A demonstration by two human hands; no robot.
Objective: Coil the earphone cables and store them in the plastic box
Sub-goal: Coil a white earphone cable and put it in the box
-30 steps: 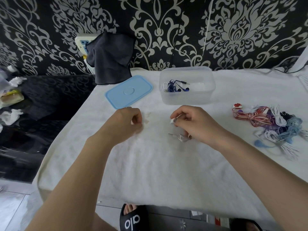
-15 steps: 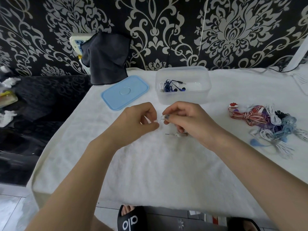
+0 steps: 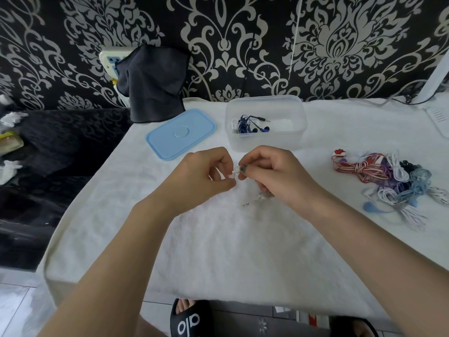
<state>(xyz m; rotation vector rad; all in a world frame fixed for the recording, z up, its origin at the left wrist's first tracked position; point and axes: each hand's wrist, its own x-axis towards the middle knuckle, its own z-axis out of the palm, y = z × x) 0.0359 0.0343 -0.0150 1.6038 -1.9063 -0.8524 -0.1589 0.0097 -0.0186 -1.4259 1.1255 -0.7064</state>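
2 hands meet mid-cloth: left hand (image 3: 206,176) and right hand (image 3: 269,176) both pinch 1 white earphone (image 3: 235,173) between curled fingertips, its cable (image 3: 261,197) trailing under the right palm, the box (image 3: 264,122) just beyond, nearer the right.

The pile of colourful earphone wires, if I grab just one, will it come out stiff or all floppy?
Probably floppy: the earphone pile lies in loose loops on the white cloth. The strands cross over each other, so pulling one would likely drag others. It looks light.
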